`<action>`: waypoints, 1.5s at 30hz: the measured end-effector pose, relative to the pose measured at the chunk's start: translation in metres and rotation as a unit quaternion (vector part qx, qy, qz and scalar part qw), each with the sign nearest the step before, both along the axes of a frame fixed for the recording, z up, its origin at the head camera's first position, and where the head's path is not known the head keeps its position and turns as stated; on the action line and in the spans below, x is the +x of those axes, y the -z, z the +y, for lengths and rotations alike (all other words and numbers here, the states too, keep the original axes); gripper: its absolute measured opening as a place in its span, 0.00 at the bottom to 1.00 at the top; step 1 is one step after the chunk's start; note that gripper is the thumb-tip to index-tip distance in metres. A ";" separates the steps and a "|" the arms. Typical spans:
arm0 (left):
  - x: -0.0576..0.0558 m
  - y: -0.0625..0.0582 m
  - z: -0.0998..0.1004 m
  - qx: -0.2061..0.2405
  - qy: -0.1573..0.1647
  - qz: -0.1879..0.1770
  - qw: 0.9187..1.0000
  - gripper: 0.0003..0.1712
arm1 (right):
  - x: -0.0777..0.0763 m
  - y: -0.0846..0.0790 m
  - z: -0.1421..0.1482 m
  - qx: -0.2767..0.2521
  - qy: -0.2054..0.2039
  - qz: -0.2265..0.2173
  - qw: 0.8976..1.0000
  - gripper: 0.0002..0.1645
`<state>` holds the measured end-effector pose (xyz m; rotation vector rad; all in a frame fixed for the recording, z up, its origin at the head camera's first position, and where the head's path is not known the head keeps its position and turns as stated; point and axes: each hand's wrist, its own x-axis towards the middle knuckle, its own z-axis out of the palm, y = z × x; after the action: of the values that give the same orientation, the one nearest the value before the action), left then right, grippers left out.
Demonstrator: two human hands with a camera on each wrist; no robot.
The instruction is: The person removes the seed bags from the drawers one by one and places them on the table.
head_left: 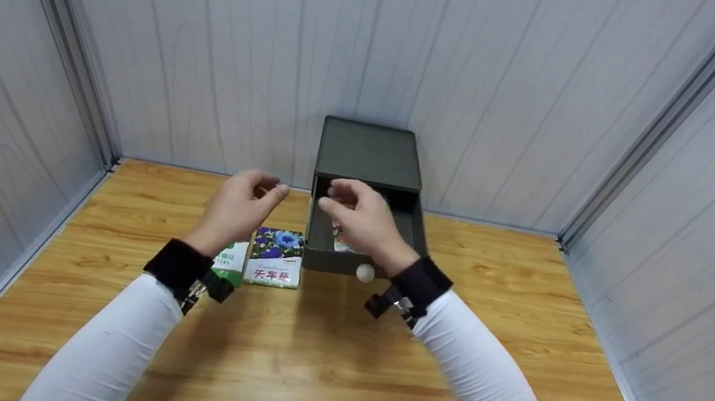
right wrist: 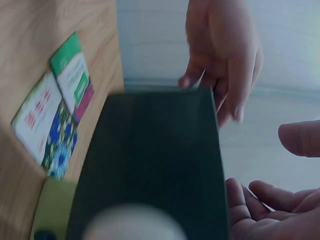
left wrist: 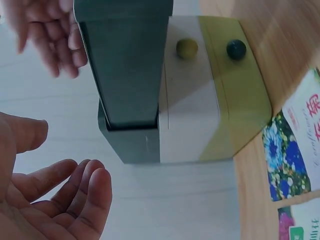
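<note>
A small dark green drawer cabinet [head_left: 372,153] stands against the back wall, its top drawer [head_left: 333,263] pulled out. Over that drawer hovers my right hand [head_left: 370,222], fingers loosely bent and nothing between them. A printed packet [head_left: 341,246] lies inside the drawer, partly hidden by this hand. My left hand [head_left: 240,207] hangs in the air left of the cabinet, thumb and fingers apart and holding nothing in the left wrist view. Below it on the table are a blue-flowered packet [head_left: 276,258] and a green and white packet [head_left: 233,260], the latter partly covered by the wrist.
Beneath the open drawer, a white drawer [left wrist: 190,110] and a yellow-green drawer [left wrist: 240,95] are closed, each with a round knob. A pale knob [head_left: 365,273] sticks out from the open drawer's front. Panelled walls [head_left: 244,53] enclose the wooden table [head_left: 487,336].
</note>
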<state>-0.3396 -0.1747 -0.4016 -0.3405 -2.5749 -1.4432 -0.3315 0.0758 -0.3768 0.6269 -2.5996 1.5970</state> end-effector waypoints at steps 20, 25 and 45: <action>0.004 -0.017 0.043 -0.055 0.044 0.079 0.994 0.22 | -0.025 0.001 0.054 0.182 0.057 -0.036 0.981 0.29; 0.004 -0.023 0.056 -0.097 0.062 0.100 0.988 0.21 | -0.027 -0.004 0.051 0.238 0.056 -0.038 0.969 0.16; 0.000 -0.043 0.117 -0.297 0.038 -0.027 0.954 0.20 | -0.037 -0.008 0.049 0.396 0.060 -0.024 0.916 0.25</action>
<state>-0.3401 -0.0580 -0.3585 -0.4834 -3.0215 -0.6614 -0.3684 0.1252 -0.3689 0.4147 -3.1940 0.4666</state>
